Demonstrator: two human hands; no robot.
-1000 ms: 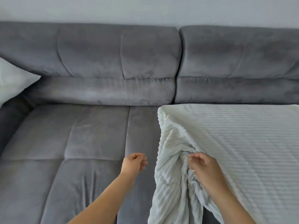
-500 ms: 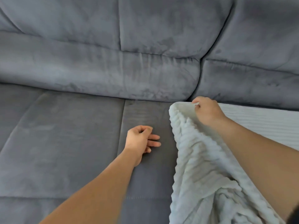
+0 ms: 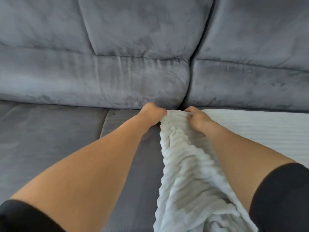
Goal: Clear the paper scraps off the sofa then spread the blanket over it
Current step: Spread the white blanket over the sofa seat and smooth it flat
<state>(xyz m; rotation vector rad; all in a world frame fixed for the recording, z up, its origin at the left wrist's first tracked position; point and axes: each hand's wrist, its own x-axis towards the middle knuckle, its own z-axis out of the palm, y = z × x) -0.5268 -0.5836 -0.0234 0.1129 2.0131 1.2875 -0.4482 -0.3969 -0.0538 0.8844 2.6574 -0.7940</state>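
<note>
A white ribbed blanket (image 3: 187, 166) lies over the right part of the grey sofa (image 3: 55, 141), flat on the right and bunched into a thick fold down the middle. My left hand (image 3: 153, 113) grips the far end of that fold at the back of the seat. My right hand (image 3: 197, 117) grips the same edge just to the right of it. Both hands sit close to the gap between the two back cushions. No paper scraps show on the sofa.
The sofa's back cushions (image 3: 117, 64) rise right behind my hands. The left half of the seat is bare grey fabric with a seam running front to back.
I leaned in closer. My left hand moved from the bare seat to the blanket's far edge and took hold of it beside my right hand, which stayed on that edge.
</note>
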